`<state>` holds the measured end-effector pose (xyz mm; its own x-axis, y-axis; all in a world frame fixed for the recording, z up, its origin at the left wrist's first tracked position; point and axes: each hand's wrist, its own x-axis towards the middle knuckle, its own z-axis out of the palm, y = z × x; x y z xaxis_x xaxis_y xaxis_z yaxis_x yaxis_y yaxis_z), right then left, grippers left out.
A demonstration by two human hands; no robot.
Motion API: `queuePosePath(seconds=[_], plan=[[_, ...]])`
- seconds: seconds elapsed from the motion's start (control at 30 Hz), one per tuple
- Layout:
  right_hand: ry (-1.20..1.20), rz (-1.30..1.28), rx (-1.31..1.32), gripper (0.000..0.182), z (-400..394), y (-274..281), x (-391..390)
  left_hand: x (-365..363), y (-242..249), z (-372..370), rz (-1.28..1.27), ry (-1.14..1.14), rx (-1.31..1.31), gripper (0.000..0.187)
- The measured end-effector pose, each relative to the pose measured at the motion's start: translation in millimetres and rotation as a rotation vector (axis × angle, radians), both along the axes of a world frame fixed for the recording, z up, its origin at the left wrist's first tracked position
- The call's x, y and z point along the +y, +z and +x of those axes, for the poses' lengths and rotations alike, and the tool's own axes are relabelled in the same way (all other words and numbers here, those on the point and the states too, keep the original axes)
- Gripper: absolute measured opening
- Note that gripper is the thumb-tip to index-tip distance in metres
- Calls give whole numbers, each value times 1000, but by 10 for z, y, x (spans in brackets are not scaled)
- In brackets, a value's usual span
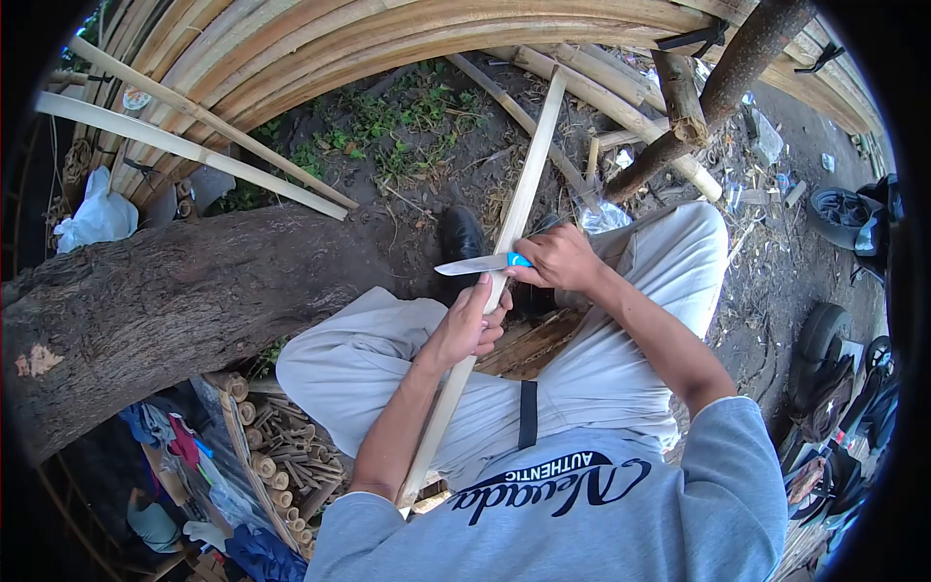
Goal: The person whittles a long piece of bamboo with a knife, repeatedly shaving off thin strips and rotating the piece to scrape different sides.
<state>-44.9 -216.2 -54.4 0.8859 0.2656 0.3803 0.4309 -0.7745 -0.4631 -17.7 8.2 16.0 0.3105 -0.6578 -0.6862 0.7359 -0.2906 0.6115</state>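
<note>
A long pale bamboo strip (531, 179) runs from the upper middle down between my legs to my waist. My left hand (470, 325) is wrapped round it near its middle, thumb up towards the blade. My right hand (561, 257) grips the blue handle of a knife (475, 265). The blade points left and lies across the strip, just above my left thumb. Whether its edge cuts into the strip cannot be made out.
A thick tree trunk (175, 301) lies at the left. Bamboo poles (601, 92) and a dark post (732, 87) stand ahead. Long strips (388, 48) span the top. Cut bamboo pieces (296, 451) are stacked lower left. Wheels (824, 339) are at the right.
</note>
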Motion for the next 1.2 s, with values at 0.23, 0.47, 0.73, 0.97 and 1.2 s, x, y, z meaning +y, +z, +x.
queuePosePath(seconds=[0.23,0.47,0.73,0.97,1.2], plan=[[-637,-91,196,55,378,-406,-739,49,-17,-38,23,36,62,58],[-313,3,238,53,132,-62,-147,42,-73,47,15,95,115,58],[73,10,113,44,15,64,-106,63,10,-27,34,14,-2,58],[49,-57,11,47,125,-178,-386,32,59,-104,81,9,-2,57],[27,-118,-108,50,264,-404,-385,34,12,-49,56,40,-13,55]])
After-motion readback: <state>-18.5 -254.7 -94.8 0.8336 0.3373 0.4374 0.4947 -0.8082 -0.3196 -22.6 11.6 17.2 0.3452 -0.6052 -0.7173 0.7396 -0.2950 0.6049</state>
